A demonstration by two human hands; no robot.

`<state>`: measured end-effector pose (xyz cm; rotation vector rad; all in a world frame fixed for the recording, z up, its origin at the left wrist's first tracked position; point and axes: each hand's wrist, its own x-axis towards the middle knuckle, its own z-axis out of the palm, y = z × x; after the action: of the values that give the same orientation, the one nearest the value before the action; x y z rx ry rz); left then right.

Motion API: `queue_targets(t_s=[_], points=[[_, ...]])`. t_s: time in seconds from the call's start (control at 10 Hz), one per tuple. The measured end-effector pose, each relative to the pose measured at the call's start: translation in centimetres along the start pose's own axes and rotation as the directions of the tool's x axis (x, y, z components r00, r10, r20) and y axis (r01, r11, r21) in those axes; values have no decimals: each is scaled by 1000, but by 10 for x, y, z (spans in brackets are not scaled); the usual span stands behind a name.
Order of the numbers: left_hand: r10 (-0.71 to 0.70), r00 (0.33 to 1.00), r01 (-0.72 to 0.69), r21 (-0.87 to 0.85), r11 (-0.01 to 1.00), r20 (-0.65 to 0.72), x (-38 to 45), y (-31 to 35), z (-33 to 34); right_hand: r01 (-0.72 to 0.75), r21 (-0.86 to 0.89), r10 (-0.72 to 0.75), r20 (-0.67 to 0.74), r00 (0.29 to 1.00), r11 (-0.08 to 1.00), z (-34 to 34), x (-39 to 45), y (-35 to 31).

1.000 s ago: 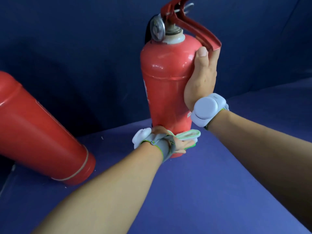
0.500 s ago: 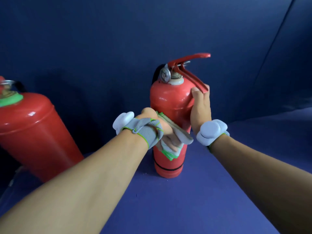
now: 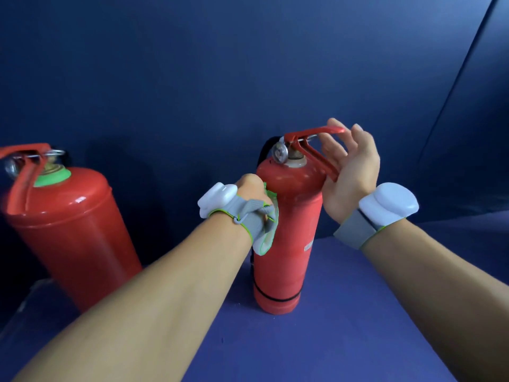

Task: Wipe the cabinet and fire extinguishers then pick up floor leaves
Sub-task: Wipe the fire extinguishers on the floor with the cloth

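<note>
Centre of frame: small fire extinguisher [image 3: 286,244] upright on blue surface [image 3: 344,326]; left hand [image 3: 252,194] pressing green-edged cloth [image 3: 268,235] against its left side, grip on cloth hidden. Right hand [image 3: 349,166], fingers relaxed, around red lever [image 3: 316,146]. Left of frame: larger extinguisher [image 3: 68,230]

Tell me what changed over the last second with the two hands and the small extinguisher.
The small extinguisher, first held up off the blue surface, was set down upright. The right hand let go of its shoulder and now lies open by the lever. The left hand slid the cloth from the base up to the upper body. The cloth stays in the left grip; the large extinguisher stays on the left.
</note>
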<state>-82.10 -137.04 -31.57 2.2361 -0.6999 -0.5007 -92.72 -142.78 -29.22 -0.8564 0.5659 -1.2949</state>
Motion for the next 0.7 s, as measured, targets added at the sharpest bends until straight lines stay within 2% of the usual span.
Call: queue_targets(t_s=[0.1, 0.2, 0.3, 0.4, 0.5, 0.7], points=[[-24, 996, 14, -117, 993, -92, -8, 4, -12, -58, -45, 61, 63, 996, 997, 3, -2, -7], [-230, 956, 18, -746, 666, -182, 34, 23, -4, -59, -51, 65, 126, 990, 997, 2, -4, -7], [-149, 955, -109, -771, 627, -256, 26, 31, -10, -34, -59, 43, 149, 988, 998, 2, -7, -7], [43, 964, -218, -689, 691, -263, 15, 12, 5, -24, -85, 36, 151, 988, 996, -2, -3, -6], [39, 987, -138, -715, 686, -153, 11, -7, 20, -30, -94, 46, 165, 985, 995, -3, -3, -7], [-128, 969, -59, -702, 710, -211, 11, -3, 11, 2, -134, 22, 180, 983, 991, 1, -9, -2]])
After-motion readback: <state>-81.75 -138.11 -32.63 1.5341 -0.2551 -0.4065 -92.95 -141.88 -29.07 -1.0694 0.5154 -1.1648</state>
